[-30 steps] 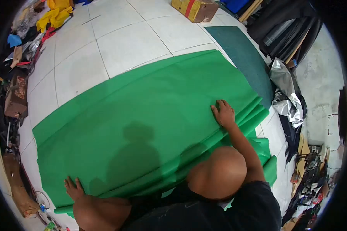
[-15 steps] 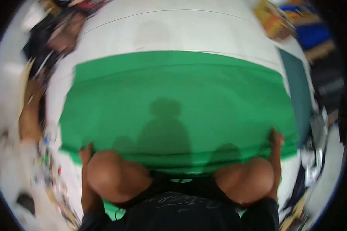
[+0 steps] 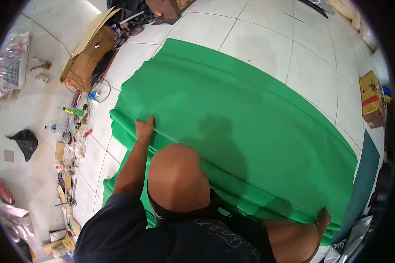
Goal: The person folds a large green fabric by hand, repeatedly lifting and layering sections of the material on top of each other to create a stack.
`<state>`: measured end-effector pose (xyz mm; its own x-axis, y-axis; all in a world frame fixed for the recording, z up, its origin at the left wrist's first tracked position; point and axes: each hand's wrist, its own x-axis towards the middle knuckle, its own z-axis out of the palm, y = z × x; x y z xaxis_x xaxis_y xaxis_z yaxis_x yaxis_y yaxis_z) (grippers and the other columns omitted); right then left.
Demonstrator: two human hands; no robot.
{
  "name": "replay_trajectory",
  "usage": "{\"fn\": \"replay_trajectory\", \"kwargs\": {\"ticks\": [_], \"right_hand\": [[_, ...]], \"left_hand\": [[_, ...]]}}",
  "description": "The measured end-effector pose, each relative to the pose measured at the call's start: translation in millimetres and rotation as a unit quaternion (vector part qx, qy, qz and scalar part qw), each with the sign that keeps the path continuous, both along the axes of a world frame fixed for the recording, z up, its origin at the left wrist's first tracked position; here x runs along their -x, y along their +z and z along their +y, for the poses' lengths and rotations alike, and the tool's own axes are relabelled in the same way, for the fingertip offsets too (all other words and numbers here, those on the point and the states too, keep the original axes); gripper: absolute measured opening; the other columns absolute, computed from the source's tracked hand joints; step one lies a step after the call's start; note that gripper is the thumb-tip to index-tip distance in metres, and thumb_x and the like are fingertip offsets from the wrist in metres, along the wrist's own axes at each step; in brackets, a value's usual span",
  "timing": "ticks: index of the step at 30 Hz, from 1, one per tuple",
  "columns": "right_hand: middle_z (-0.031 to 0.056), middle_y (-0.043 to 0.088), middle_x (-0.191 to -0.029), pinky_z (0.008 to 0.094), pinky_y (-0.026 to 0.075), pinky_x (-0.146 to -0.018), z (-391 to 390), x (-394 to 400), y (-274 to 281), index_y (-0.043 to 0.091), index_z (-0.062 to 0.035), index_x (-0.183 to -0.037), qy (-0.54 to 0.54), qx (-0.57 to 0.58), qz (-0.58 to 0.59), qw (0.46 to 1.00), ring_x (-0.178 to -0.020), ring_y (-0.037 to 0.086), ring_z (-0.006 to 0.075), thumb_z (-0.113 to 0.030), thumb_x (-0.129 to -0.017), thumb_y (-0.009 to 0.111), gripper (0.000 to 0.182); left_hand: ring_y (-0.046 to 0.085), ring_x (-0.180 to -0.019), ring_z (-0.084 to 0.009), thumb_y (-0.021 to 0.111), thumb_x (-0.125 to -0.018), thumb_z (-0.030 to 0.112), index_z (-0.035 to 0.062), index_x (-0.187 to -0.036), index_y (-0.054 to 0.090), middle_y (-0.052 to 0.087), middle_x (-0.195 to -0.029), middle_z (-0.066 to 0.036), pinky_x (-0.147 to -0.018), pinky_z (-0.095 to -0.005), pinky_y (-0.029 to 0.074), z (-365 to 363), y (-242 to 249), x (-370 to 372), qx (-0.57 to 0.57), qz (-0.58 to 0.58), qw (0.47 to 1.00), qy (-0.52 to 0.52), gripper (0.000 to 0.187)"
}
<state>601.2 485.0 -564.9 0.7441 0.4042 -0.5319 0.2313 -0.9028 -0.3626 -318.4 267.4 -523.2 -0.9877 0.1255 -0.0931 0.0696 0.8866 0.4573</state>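
A large green cloth [image 3: 250, 118] lies spread over the white tiled floor, with folds gathered along its near side by my knees. My left hand [image 3: 145, 127] pinches the cloth near its left end, at a rolled fold. Far to the right, my right hand [image 3: 324, 218] is closed on the cloth near its right end, its fingers partly hidden. Both knees are bent over the near folds, and my shadow falls across the middle of the cloth.
Bent cardboard [image 3: 90, 57] stands at the upper left. Bottles, such as a green one [image 3: 73, 111], and small items line the left side. A black bag [image 3: 26, 143] lies beyond them. At right are a yellow box [image 3: 373, 98] and a dark green sheet [image 3: 364, 175].
The view has turned toward the left, so the cloth now slants down to the right. Both hands remain at the cloth's two ends.
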Motion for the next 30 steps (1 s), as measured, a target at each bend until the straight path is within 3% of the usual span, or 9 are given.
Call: {"fn": "replay_trajectory", "kwargs": {"ticks": [2,4,5,7,8,10,16,26,30], "right_hand": [[0.0109,0.060,-0.087,0.0360,0.044,-0.059,3,4,-3,0.055,0.0019,-0.101,0.056,0.061,-0.029,0.996,-0.073,0.056,0.0206,-0.041,-0.079,0.057,0.049],[0.0105,0.061,-0.090,0.0374,0.045,-0.062,-2,4,0,0.052,-0.0096,-0.111,0.484,0.221,-0.264,0.805,-0.077,0.057,0.0240,-0.041,-0.081,0.053,0.044],[0.0105,0.060,-0.083,0.0366,0.044,-0.062,-2,-21,-37,0.057,-0.0061,-0.099,0.360,0.121,-0.207,0.902,-0.073,0.056,0.0242,-0.041,-0.080,0.056,0.040],[0.0106,0.059,-0.081,0.0344,0.042,-0.062,-11,-4,-17,0.061,-0.0024,-0.090,0.414,0.147,-0.308,0.844,-0.065,0.051,0.0218,-0.041,-0.075,0.062,0.042],[0.0094,0.058,-0.073,0.0355,0.042,-0.057,-11,17,0,0.061,-0.0030,-0.084,0.212,0.060,-0.162,0.962,-0.060,0.050,0.0211,-0.038,-0.074,0.064,0.036],[0.0070,0.046,-0.052,0.0351,0.036,-0.039,-13,22,-3,0.056,-0.0084,-0.066,-0.124,-0.204,0.110,0.965,-0.042,0.041,0.0183,-0.031,-0.073,0.066,0.025],[0.0060,0.041,-0.050,0.0301,0.033,-0.034,-12,103,52,0.051,-0.0065,-0.071,-0.088,-0.308,0.008,0.947,-0.037,0.037,0.0172,-0.030,-0.077,0.058,0.025],[0.0061,0.058,-0.085,0.0303,0.044,-0.057,29,105,122,0.048,-0.0065,-0.098,-0.085,-0.524,0.330,0.780,-0.070,0.054,0.0166,-0.022,-0.083,0.048,0.022],[0.0081,0.056,-0.072,0.0282,0.043,-0.051,82,124,170,0.047,-0.0017,-0.095,-0.060,-0.559,0.347,0.751,-0.058,0.053,0.0187,-0.022,-0.085,0.047,0.023]], "left_hand": [[0.049,-0.105,-0.0348,0.063,-0.068,0.043,-0.0072,-0.122,0.036,0.050,-0.113,-0.024,-0.090,-0.0390,0.038,4,11,-10,0.049,-0.037,0.998,-0.021,0.079],[0.047,-0.107,-0.0355,0.065,-0.066,0.047,-0.0069,-0.121,0.037,0.048,-0.115,-0.025,-0.091,-0.0397,0.037,6,14,-40,0.120,0.052,0.991,-0.027,0.082],[0.047,-0.107,-0.0356,0.066,-0.065,0.048,-0.0066,-0.121,0.038,0.048,-0.115,-0.025,-0.092,-0.0398,0.036,7,19,-52,0.071,0.021,0.997,-0.031,0.084],[0.046,-0.108,-0.0360,0.068,-0.062,0.050,-0.0063,-0.121,0.038,0.048,-0.116,-0.025,-0.092,-0.0398,0.036,4,6,-51,0.020,-0.009,0.999,-0.040,0.087],[0.046,-0.108,-0.0362,0.069,-0.061,0.050,-0.0063,-0.121,0.038,0.048,-0.115,-0.025,-0.091,-0.0397,0.036,-1,-9,-42,0.018,-0.007,0.999,-0.043,0.088],[0.047,-0.106,-0.0350,0.071,-0.060,0.048,-0.0048,-0.117,0.041,0.048,-0.116,-0.024,-0.090,-0.0388,0.037,-10,-33,-17,-0.017,-0.051,0.999,-0.003,0.083],[0.053,-0.086,-0.0271,0.073,-0.062,0.034,0.0018,-0.109,0.043,0.056,-0.090,-0.018,-0.080,-0.0369,0.041,-14,-46,5,-0.114,-0.009,0.991,0.066,0.065],[0.051,-0.076,-0.0241,0.069,-0.066,0.038,0.0023,-0.101,0.046,0.055,-0.083,-0.015,-0.071,-0.0349,0.041,-18,-39,-30,-0.063,-0.070,0.996,0.008,0.055],[0.051,-0.072,-0.0229,0.068,-0.067,0.039,0.0025,-0.097,0.047,0.055,-0.080,-0.013,-0.067,-0.0341,0.041,-23,-16,-49,-0.072,-0.111,0.991,-0.002,0.052]]}}
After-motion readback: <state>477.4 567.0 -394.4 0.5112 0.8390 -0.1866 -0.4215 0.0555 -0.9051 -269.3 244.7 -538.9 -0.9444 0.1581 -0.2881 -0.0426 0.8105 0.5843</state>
